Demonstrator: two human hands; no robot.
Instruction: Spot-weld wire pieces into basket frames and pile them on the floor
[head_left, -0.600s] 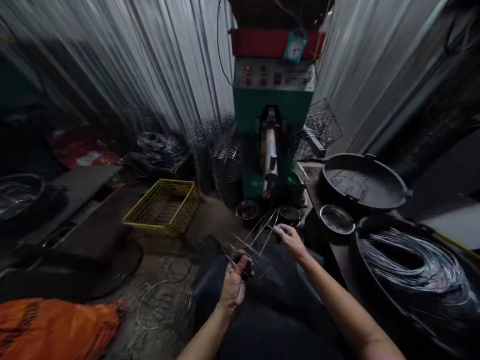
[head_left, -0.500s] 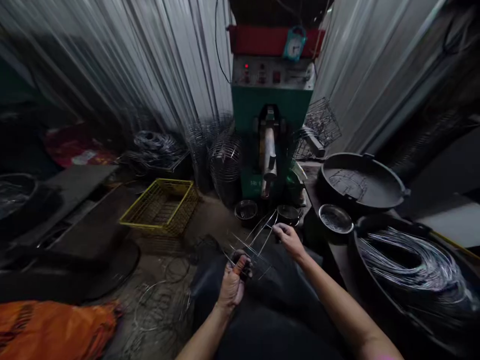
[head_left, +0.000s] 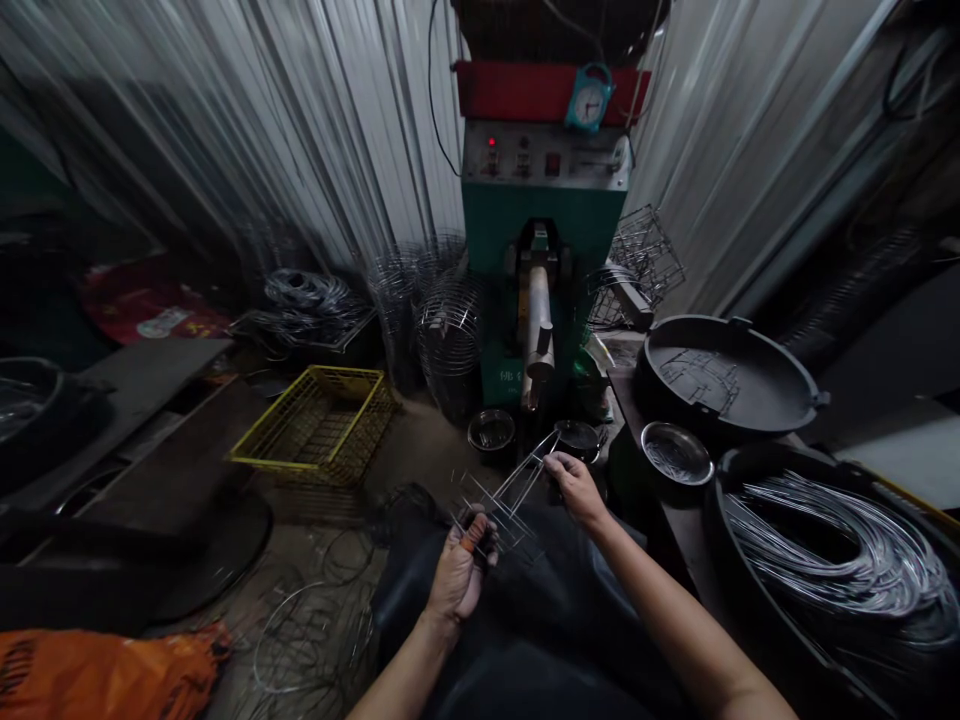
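A thin metal wire frame [head_left: 517, 487] with several crossing rods spans the space between my two hands, above my dark-clad lap. My left hand [head_left: 465, 565] is closed around its lower left side; an orange covering shows on the thumb. At the upper right end, my right hand [head_left: 576, 487] pinches the frame between thumb and fingers. Just beyond the hands stands a green welding machine [head_left: 499, 225] with a thick metal arm [head_left: 539, 320] pointing toward me. Two small bowls, a left one [head_left: 491, 430] and a right one [head_left: 576, 438], sit below that arm.
A yellow wire basket [head_left: 311, 460] lies on the floor to the left, near loose wire rings [head_left: 300, 640]. On the right are a round black pan [head_left: 750, 420], a metal bowl [head_left: 675, 455] and a tub with bundled wires [head_left: 862, 550]. An orange sack [head_left: 112, 675] lies lower left.
The view has tilted slightly, so the surroundings sit a little lower. Both hands still grip the wire frame, which has shifted only slightly.
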